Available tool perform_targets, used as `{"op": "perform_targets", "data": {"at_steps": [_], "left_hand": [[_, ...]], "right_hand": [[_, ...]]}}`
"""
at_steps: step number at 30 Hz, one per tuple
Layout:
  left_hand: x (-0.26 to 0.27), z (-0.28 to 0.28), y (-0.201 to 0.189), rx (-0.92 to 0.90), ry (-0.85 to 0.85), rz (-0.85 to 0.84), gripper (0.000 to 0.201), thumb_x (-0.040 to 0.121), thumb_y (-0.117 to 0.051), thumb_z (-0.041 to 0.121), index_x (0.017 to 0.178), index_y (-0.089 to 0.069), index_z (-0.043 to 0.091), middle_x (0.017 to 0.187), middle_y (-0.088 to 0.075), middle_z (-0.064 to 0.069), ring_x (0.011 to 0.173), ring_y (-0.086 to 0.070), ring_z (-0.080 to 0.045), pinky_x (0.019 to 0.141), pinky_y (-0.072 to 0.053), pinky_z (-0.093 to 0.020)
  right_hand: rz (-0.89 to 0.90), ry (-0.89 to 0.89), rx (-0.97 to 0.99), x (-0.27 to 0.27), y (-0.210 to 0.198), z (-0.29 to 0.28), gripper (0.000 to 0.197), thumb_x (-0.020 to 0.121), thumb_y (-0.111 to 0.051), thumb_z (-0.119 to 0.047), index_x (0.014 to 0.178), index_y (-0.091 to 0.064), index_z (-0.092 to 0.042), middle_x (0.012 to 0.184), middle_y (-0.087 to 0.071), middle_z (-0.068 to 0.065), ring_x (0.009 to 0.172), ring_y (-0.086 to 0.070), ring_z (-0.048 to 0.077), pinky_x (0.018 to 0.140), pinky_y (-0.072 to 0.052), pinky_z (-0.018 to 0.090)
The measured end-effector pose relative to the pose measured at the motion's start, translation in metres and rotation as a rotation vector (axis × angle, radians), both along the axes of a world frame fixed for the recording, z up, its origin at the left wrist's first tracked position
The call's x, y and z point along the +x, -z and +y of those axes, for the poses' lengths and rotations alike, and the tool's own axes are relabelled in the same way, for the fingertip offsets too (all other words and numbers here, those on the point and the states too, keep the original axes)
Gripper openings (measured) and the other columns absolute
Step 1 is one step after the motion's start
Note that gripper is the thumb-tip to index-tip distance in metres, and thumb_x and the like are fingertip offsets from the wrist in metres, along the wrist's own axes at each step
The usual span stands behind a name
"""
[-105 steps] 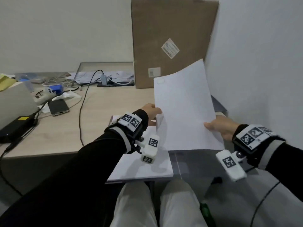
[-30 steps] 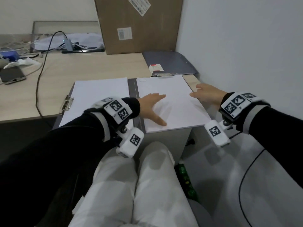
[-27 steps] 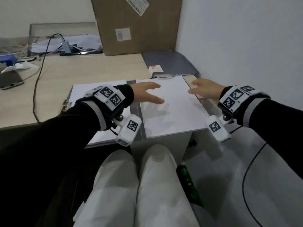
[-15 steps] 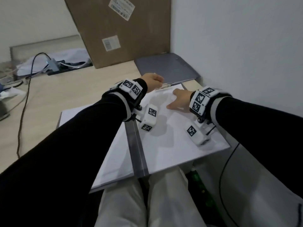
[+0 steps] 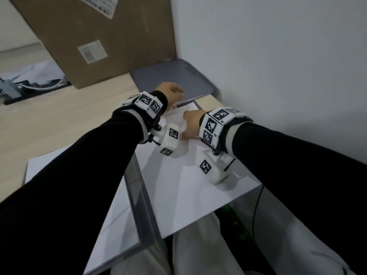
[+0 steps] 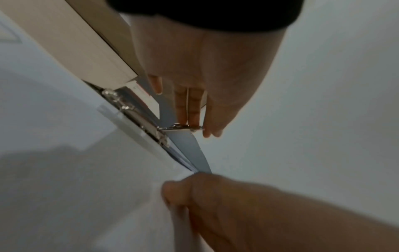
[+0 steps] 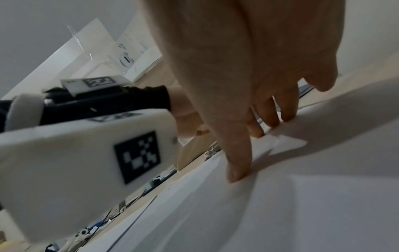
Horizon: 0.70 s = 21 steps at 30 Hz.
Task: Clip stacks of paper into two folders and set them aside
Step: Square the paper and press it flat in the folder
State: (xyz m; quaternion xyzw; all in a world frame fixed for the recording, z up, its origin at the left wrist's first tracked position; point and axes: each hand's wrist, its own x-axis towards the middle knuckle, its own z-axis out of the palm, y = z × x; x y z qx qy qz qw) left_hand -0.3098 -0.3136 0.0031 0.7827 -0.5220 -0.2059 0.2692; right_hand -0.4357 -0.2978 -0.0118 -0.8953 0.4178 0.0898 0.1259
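An open grey folder (image 5: 143, 205) lies at the desk's front edge. White paper covers its left half (image 5: 111, 221), and a paper stack (image 5: 188, 185) lies on its right half. At the top of the right half my left hand (image 5: 170, 92) pinches the lever of the metal clip (image 6: 181, 127) between thumb and fingers. My right hand (image 5: 191, 124) rests on the stack just below the clip, its fingertips (image 7: 237, 175) pressing the sheets near their top edge. A second grey folder (image 5: 174, 80) lies closed in the back right corner.
A large cardboard box (image 5: 95, 36) leans against the back wall behind the closed folder. The white side wall (image 5: 278, 76) runs close along the right. Cables and a power strip (image 5: 29, 86) lie at the far left. My knees are under the folder's overhanging front.
Both hands slid from the middle of the paper up to the top of the right half. The left hand took hold of the clip lever. My head leaned forward over the folder.
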Motion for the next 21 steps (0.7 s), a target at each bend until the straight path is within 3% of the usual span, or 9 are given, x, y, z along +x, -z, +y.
{"op": "perform_targets", "data": {"at_steps": [2,4,7,10,14,17,21], "left_hand": [[0.012,0.008,-0.007,-0.071,-0.063,-0.062,0.028,0.087,-0.060,0.024,0.110,-0.069,0.010,0.112,-0.070,-0.010,0.093,-0.061,-0.018,0.080,-0.047,-0.022],[0.028,0.018,-0.014,-0.069,-0.104,-0.160,0.023,0.085,-0.063,0.021,0.105,-0.072,0.013,0.108,-0.072,-0.008,0.102,-0.065,-0.022,0.089,-0.046,-0.024],[0.046,0.039,-0.016,0.071,-0.080,-0.345,0.026,0.083,-0.061,0.014,0.106,-0.073,0.018,0.112,-0.071,-0.007,0.110,-0.062,-0.023,0.096,-0.042,-0.023],[0.046,0.054,-0.011,0.148,0.004,-0.589,0.026,0.088,-0.054,0.017,0.104,-0.074,0.020,0.117,-0.069,-0.007,0.112,-0.059,-0.027,0.098,-0.043,-0.029],[0.041,0.056,-0.007,0.386,0.133,-0.807,0.034,0.091,-0.047,0.014,0.117,-0.068,0.021,0.124,-0.065,-0.004,0.114,-0.057,-0.029,0.098,-0.046,-0.032],[0.038,0.059,-0.002,0.615,0.175,-0.864,0.039,0.095,-0.041,0.017,0.131,-0.056,0.017,0.131,-0.058,-0.008,0.119,-0.053,-0.029,0.099,-0.042,-0.031],[0.028,0.063,-0.006,0.727,0.194,-0.897,0.045,0.099,-0.032,0.015,0.144,-0.038,0.015,0.146,-0.041,-0.010,0.134,-0.041,-0.026,0.110,-0.031,-0.030]], "right_hand": [[0.001,-0.015,-0.008,-0.001,0.000,0.001,0.061,0.083,-0.060,-0.051,0.127,-0.050,-0.009,0.128,-0.059,0.010,0.117,-0.056,0.029,0.091,-0.044,0.034],[0.003,-0.021,-0.011,-0.002,0.000,0.000,0.059,0.083,-0.059,-0.051,0.124,-0.053,-0.008,0.124,-0.061,0.010,0.113,-0.059,0.029,0.087,-0.044,0.033],[0.003,-0.009,0.000,-0.001,0.000,0.001,0.059,0.084,-0.059,-0.050,0.124,-0.053,-0.007,0.123,-0.062,0.010,0.113,-0.059,0.030,0.090,-0.045,0.034],[-0.003,-0.010,-0.005,-0.001,0.001,0.002,0.059,0.085,-0.058,-0.049,0.125,-0.052,-0.006,0.126,-0.061,0.010,0.115,-0.058,0.030,0.092,-0.044,0.034],[-0.006,-0.015,0.006,-0.002,0.001,0.001,0.059,0.087,-0.057,-0.047,0.129,-0.050,-0.005,0.129,-0.059,0.011,0.118,-0.056,0.029,0.090,-0.043,0.031],[-0.011,-0.015,0.011,-0.002,0.003,0.001,0.062,0.088,-0.057,-0.046,0.132,-0.047,-0.004,0.132,-0.057,0.011,0.120,-0.055,0.029,0.092,-0.042,0.030],[-0.019,-0.005,0.015,-0.003,0.004,0.001,0.065,0.087,-0.057,-0.048,0.134,-0.046,-0.004,0.135,-0.055,0.011,0.123,-0.053,0.029,0.098,-0.042,0.033]]}}
